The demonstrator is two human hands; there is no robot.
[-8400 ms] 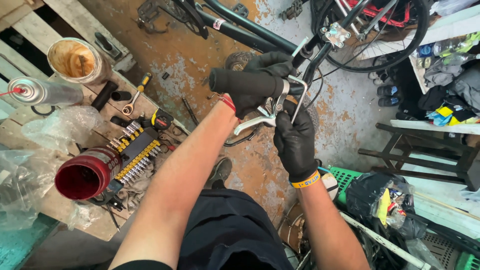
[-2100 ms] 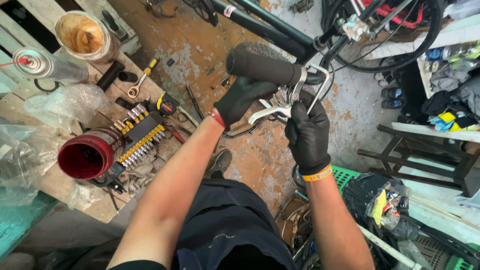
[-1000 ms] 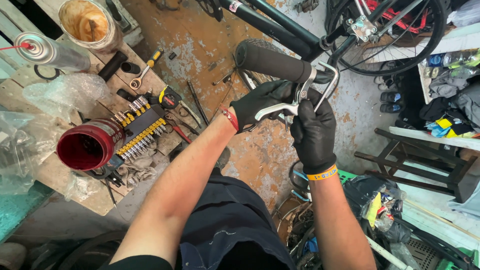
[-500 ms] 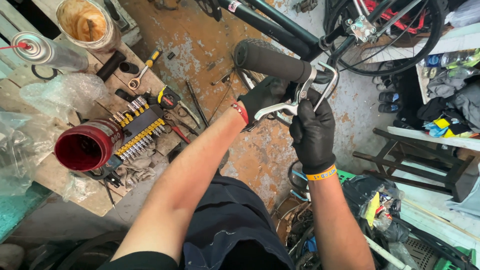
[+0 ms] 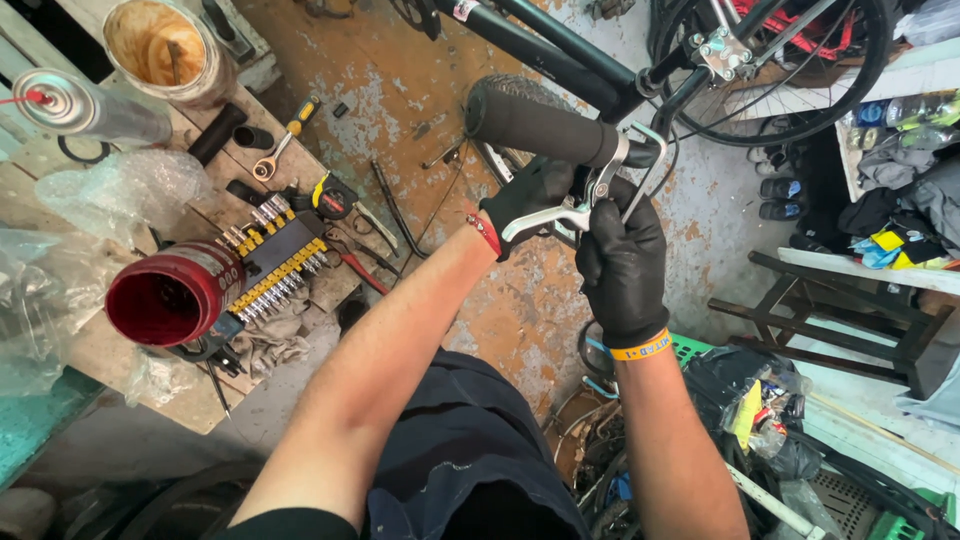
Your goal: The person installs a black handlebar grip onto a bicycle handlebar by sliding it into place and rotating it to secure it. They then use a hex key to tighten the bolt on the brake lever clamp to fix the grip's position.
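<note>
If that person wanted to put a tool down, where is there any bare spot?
Bare floor shows between the wooden bench and the bicycle frame, and again under the handlebar grip. The bench is crowded: red can, bit set, spray can, plastic bags. Lower right is piled with clutter.

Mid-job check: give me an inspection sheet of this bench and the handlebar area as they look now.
Surface: worn wooden workbench, crowded.
Job's things: black rubber handlebar grip; silver brake lever beneath it.
Clutter: red cylindrical can, black-and-yellow socket rail, silver spray can, combination wrench, crumpled plastic bags.
Grippers: left hand and right hand, both black-gloved, closed on the brake lever.
Cables: thin black brake cables near the stem.
Surroundings: black bicycle frame, dark wooden stool, stained concrete floor.
</note>
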